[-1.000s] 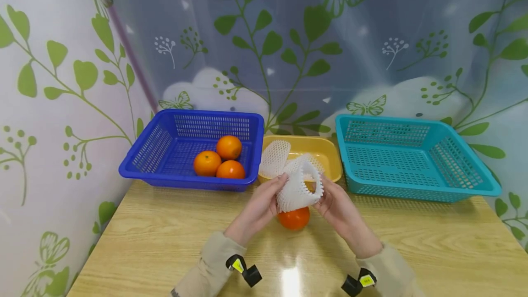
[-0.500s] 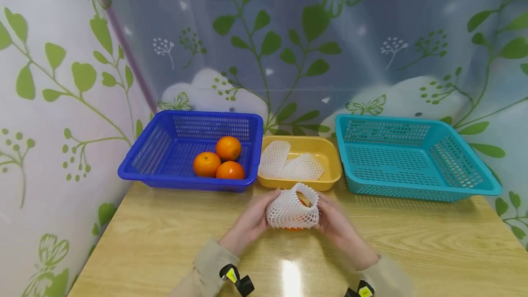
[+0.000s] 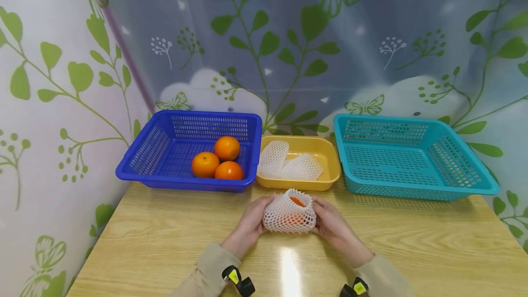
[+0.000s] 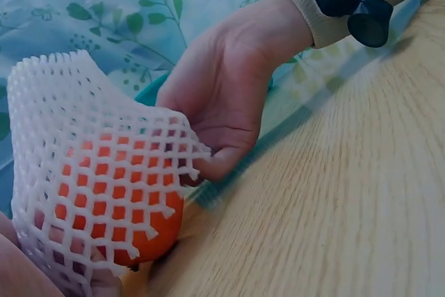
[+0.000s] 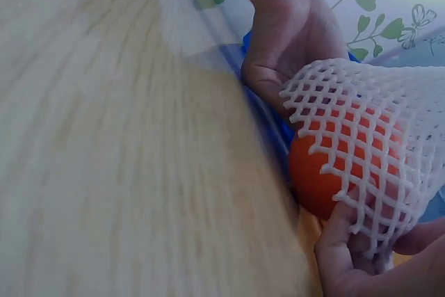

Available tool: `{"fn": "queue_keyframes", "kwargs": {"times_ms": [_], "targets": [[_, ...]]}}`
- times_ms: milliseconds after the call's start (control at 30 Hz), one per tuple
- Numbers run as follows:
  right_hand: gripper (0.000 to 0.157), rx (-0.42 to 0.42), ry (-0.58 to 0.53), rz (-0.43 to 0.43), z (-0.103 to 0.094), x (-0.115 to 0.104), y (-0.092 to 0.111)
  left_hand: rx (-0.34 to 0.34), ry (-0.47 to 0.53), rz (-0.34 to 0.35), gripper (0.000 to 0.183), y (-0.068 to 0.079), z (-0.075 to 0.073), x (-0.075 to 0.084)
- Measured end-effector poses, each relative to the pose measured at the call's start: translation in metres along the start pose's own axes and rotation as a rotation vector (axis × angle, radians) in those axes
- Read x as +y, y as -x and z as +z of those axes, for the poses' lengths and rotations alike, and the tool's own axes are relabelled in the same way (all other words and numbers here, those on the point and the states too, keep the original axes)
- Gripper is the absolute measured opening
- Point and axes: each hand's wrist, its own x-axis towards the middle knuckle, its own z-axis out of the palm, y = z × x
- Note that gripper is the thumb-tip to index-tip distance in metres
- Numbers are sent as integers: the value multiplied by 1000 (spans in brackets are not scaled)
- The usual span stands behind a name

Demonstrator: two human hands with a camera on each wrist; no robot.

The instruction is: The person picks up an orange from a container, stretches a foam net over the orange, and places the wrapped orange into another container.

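Note:
A white foam net sleeve (image 3: 284,222) sits over an orange (image 4: 149,234) on the table in front of the person. Through the mesh and the sleeve's top opening, the orange's skin shows. On the left side, the left hand (image 3: 246,223) grips the sleeve's edge with curled fingers. Opposite it, the right hand (image 3: 335,226) pinches the other side, its fingers and thumb on the mesh in the right wrist view. The orange's lower part sticks out bare below the jagged net edge in both wrist views.
A blue basket (image 3: 189,183) at the back left holds three oranges (image 3: 205,164). Between the baskets, a yellow tray (image 3: 332,168) holds two foam net sleeves (image 3: 303,167). A teal basket (image 3: 412,187) stands at the back right, before a patterned curtain (image 3: 288,35).
Both hands have brought the foam net sleeve down and toward the person, over the orange. The orange was mostly bare below the sleeve and is now largely covered by mesh.

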Motion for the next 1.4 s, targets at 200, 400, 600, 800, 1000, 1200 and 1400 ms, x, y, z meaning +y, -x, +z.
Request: {"fn": "queue_keyframes", "kwargs": {"times_ms": [200,400,600,800,1000,1200,1400], "targets": [[44,12,119,2,1,2,-6,58,-104,13,35,1,1,0],[46,-3,257,-29,8,-1,-3,72,-150,76,28,4,5,-1],[47,-36,230,-22,9,-6,-1,102,-100,85,35,6,8,2],[61,-141,121,-13,4,-10,-2,130,-89,149,37,3,15,8],[76,-273,72,16,4,-15,-1,132,-75,223,28,0,20,9],[72,-335,-2,8,13,-21,3,61,-25,240,29,-2,18,4],[72,-346,-60,-17,17,-26,11,-2,-57,236,35,1,18,5]]}}
